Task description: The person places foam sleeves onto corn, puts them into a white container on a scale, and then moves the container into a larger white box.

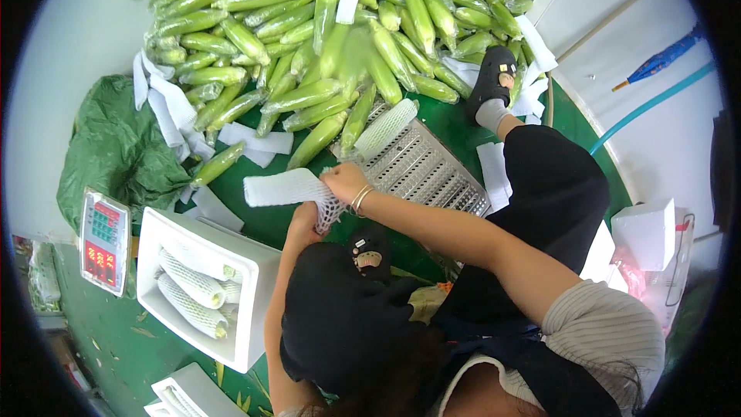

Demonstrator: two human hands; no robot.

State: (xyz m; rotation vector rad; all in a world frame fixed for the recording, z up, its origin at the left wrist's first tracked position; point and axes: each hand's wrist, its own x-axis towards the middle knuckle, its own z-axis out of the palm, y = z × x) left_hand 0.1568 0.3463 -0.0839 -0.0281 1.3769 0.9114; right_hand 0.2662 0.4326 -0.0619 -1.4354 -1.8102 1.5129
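A white foam net sleeve is stretched between my two hands, its mesh opened wide near my fingers and its other end flat. My right hand pinches the upper edge of the mesh. My left hand grips the lower edge, its fingertips partly hidden. Just beyond my hands, one ear of corn in a foam net lies across a perforated metal plate. A large heap of green husked corn wrapped in clear film spreads out behind it. Loose flat sleeves lie around the heap.
On my left stands a white foam box holding several netted ears. Beside it are a digital scale display and a green plastic bag. A second foam box sits nearer me. My foot in a black clog rests by the heap's right side.
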